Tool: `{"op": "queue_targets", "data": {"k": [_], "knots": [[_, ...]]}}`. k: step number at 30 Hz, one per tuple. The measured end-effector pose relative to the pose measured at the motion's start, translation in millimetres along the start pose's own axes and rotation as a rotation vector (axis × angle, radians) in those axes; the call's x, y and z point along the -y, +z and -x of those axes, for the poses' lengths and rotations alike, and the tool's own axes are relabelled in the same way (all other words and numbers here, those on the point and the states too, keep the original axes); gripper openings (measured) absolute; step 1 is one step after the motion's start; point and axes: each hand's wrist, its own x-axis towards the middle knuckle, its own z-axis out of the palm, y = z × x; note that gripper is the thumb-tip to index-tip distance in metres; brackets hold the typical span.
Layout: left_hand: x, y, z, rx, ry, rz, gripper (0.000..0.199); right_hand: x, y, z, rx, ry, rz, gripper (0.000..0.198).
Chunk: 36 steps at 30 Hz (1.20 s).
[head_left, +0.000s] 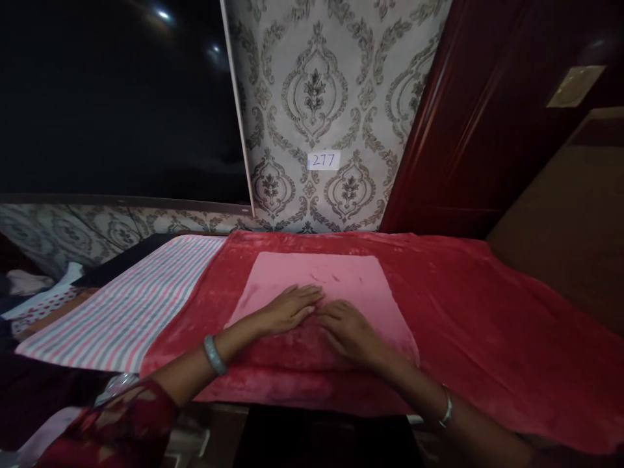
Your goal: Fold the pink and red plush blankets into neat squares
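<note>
A smooth pink cloth panel [336,268] lies on a plush red blanket [463,305]. My left hand [290,309] rests palm down on the panel, fingers stretched out toward the right. Close beside its fingertips is my right hand [348,330], pressed on the fabric with its fingers slightly bent and pointing left. The two hands nearly meet near the panel's middle. Below them the surface turns deep red; whether that is a folded-over part of the blanket, I cannot tell. Both palms are hidden.
A striped cloth [141,299] lies left of the blanket. Behind stand a large dark TV screen [117,97], patterned wallpaper [316,58] with a paper label [324,160] reading 277, and a dark red wooden door or panel [468,117]. A brown board [560,221] leans at right.
</note>
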Motion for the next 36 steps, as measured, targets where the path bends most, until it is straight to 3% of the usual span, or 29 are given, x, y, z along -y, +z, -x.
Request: {"op": "queue_targets", "data": {"k": [5,9,11,15,18,23,27,31,36], "knots": [[3.0,18.4,-60.7,0.053,0.042,-0.091,0.058,-35.4,9.7,25.5,0.040,0.314,0.220,0.052],[40.7,16.5,-81.5,0.080,0.013,-0.203,0.064,-43.1,33.9,35.5,0.113,0.396,0.258,0.058],[66.3,4.3,-86.9,0.099,-0.087,-0.222,0.064,-45.2,40.8,38.6,0.098,0.387,0.249,0.058],[108.1,-18.6,-92.5,0.061,-0.435,-0.232,0.061,-48.7,42.4,41.1,0.065,0.357,0.225,0.058],[118.6,-20.3,-92.0,0.012,-0.518,-0.243,0.061,-47.8,38.9,39.0,0.071,0.368,0.211,0.058],[108.0,-19.5,-94.3,-0.012,-0.558,-0.275,0.061,-39.7,30.9,33.3,0.126,0.414,0.183,0.058],[84.4,-22.0,-98.3,-0.089,-0.579,-0.335,0.067,-37.4,23.3,32.2,0.132,0.426,0.154,0.059],[50.5,-14.5,-90.8,-0.068,-0.476,-0.309,0.066,-42.7,6.9,21.1,0.157,0.451,0.069,0.056],[24.0,-11.2,-74.8,0.017,-0.321,-0.269,0.062,-45.8,-9.8,-22.8,0.109,0.483,0.105,0.050]]}}
